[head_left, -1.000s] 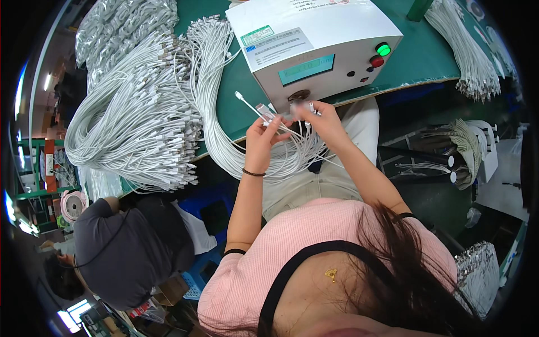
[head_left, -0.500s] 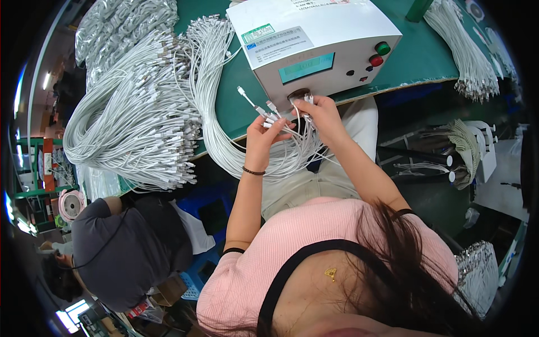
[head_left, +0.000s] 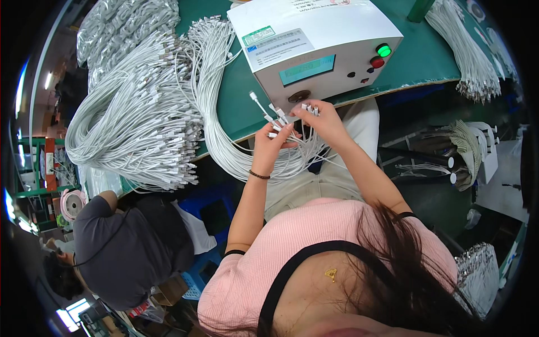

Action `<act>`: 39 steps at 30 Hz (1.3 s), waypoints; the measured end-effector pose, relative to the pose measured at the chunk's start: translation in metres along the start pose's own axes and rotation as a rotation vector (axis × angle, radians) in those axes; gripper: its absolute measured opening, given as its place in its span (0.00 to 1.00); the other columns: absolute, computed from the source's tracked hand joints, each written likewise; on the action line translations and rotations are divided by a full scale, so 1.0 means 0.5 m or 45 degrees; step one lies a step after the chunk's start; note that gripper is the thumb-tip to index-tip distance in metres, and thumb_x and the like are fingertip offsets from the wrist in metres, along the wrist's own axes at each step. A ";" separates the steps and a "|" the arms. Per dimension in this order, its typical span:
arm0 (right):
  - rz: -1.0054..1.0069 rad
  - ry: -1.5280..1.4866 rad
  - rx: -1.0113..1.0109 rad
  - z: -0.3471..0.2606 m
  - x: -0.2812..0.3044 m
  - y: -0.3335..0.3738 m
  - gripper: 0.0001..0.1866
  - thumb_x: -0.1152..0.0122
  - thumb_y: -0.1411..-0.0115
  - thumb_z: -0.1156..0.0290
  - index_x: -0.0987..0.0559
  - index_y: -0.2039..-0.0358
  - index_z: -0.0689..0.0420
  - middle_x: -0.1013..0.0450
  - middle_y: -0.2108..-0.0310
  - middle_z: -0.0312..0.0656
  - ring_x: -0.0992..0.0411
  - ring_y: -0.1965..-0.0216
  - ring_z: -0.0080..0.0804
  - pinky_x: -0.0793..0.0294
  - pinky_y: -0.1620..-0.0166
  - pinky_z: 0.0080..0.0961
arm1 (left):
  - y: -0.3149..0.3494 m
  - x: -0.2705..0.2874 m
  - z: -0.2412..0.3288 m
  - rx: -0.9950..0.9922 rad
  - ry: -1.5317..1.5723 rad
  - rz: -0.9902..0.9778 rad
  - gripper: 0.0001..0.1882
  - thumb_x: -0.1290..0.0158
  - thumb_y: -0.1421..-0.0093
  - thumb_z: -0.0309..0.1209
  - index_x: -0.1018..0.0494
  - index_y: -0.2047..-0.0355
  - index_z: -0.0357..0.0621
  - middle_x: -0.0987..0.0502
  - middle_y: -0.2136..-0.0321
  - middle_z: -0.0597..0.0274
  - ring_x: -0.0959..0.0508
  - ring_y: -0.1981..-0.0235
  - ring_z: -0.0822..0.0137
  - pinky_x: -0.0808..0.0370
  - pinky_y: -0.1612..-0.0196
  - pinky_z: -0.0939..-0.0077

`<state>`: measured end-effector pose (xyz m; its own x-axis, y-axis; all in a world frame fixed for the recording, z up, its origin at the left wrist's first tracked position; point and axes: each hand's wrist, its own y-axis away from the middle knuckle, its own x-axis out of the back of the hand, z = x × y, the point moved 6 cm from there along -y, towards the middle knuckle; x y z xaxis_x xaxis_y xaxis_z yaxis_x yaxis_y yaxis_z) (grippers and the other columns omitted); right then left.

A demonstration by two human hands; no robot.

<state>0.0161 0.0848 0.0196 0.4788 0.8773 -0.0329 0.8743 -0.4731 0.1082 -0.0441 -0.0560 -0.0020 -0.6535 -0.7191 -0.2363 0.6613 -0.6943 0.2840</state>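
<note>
My left hand is closed round several white cables, their white connectors fanning out above the fingers. Beside it, my right hand grips more of the white cables, with connector ends poking up past the knuckles. Both hands are just in front of a white tester box, a little below the round dark socket on its front. The box's screen glows blue-green, and its green button is lit. The cable lengths hang in a loop over the table edge across my lap.
A large heap of white cables lies on the green table to the left, with bagged cables behind it. Another cable bundle is at the far right. A seated person in dark clothes is at the lower left.
My right hand has drawn back slightly from the socket, leaving it uncovered. The green button has lit up, and the screen reading has changed. My left hand has shifted slightly right and down.
</note>
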 end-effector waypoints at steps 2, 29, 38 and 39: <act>-0.110 0.001 -0.059 -0.001 -0.017 0.006 0.14 0.38 0.44 0.65 0.20 0.67 0.66 0.25 0.75 0.36 0.32 0.73 0.17 0.33 0.67 0.17 | 0.001 0.001 0.003 -0.012 0.019 0.001 0.10 0.45 0.40 0.29 0.26 0.62 0.35 0.22 0.71 0.59 0.19 0.70 0.68 0.19 0.70 0.78; -0.199 -0.064 -0.159 0.000 -0.012 -0.005 0.12 0.34 0.46 0.65 0.20 0.72 0.62 0.24 0.77 0.36 0.31 0.75 0.15 0.36 0.72 0.16 | -0.003 0.004 0.011 0.013 0.174 -0.011 0.06 0.46 0.40 0.26 0.30 0.64 0.37 0.22 0.68 0.57 0.19 0.64 0.62 0.19 0.64 0.76; 0.039 -0.183 -0.085 0.026 -0.001 -0.001 0.13 0.34 0.46 0.66 0.20 0.70 0.64 0.23 0.75 0.37 0.27 0.71 0.18 0.30 0.65 0.17 | 0.002 0.015 -0.008 0.034 0.181 -0.109 0.07 0.45 0.41 0.24 0.32 0.65 0.38 0.23 0.65 0.59 0.20 0.62 0.64 0.20 0.60 0.75; 0.051 -0.175 -0.094 0.027 -0.001 -0.001 0.13 0.34 0.46 0.66 0.20 0.69 0.64 0.23 0.75 0.37 0.27 0.72 0.18 0.30 0.66 0.18 | 0.001 0.016 -0.006 0.035 0.180 -0.109 0.07 0.45 0.41 0.24 0.32 0.65 0.38 0.23 0.65 0.59 0.20 0.62 0.64 0.20 0.60 0.75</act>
<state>0.0165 0.0838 0.0062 0.5238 0.8362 -0.1624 0.8486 -0.4958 0.1844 -0.0481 -0.0623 -0.0067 -0.6472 -0.6557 -0.3889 0.5939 -0.7535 0.2820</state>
